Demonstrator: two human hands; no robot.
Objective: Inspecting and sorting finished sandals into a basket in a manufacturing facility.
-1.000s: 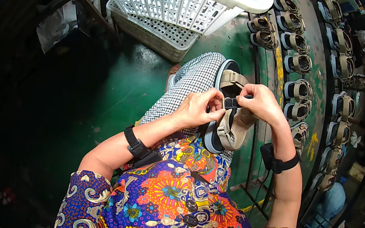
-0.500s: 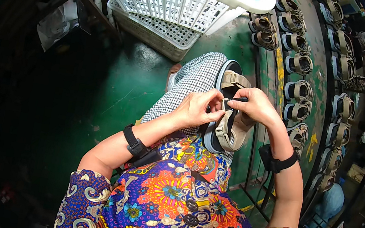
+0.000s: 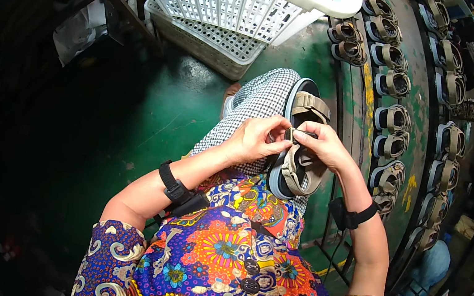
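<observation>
Both hands pinch: left hand (image 3: pixel 254 140) and right hand (image 3: pixel 328 146) close thumb and forefinger on a dark middle strap (image 3: pixel 308 134), fingertips nearly meeting; exact contact partly hidden. Risk, as judged: the narrow strap could slip or twist if either pinch loosens or the two pull unevenly. Tan strap sandal (image 3: pixel 312 105) lies directly beneath the grip, front strap beyond the fingers, heel strap (image 3: pixel 290 173) nearer the body. It rests along the checked trouser leg (image 3: pixel 268 90); a hard sideways tug or knee shift could tip it. Farther out: racked sandals (image 3: pixel 397 84) right, white perforated basket (image 3: pixel 230 2) ahead.
</observation>
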